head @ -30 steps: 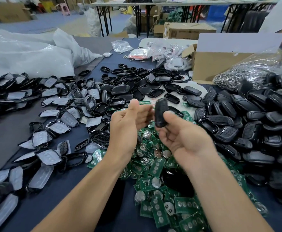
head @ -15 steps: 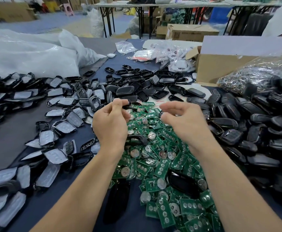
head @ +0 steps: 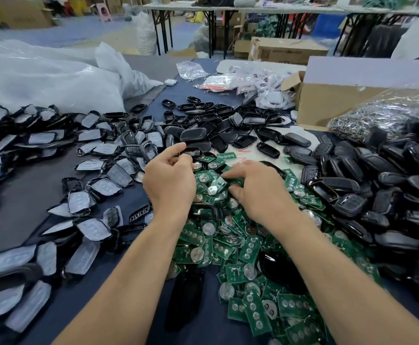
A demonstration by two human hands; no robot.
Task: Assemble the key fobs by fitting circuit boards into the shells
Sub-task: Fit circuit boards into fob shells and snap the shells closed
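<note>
I stood by the table (head: 203, 329) and watched both bare hands work at the far edge of the heap of green circuit boards (head: 249, 247). The left hand (head: 170, 180) had its fingers curled, and its forefinger and thumb looked closed on the near end of a black shell (head: 195, 152). That shell lay at the far side of the hand with its long axis running left to right. I could not say whether it was off the pile yet.

The right hand (head: 258, 192) was knuckles up, with its fingertips (head: 226, 174) dug down among the boards. They were bent round something green, but whether they had a board pinched or were only raking through I could not tell.

The board they seemed after, one with a round silver cell (head: 213, 189), lay just left of those fingertips in the gap between the two hands, tilted on its neighbours. The right hand was plainly the nearer to it. To my mind the next move needed that board drawn left and a little far toward the shell, and turned until its length matched the shell's.

A big heap of dark shells (head: 368, 170) sat well off to the right, with a cardboard box (head: 328, 105) beyond it
</note>
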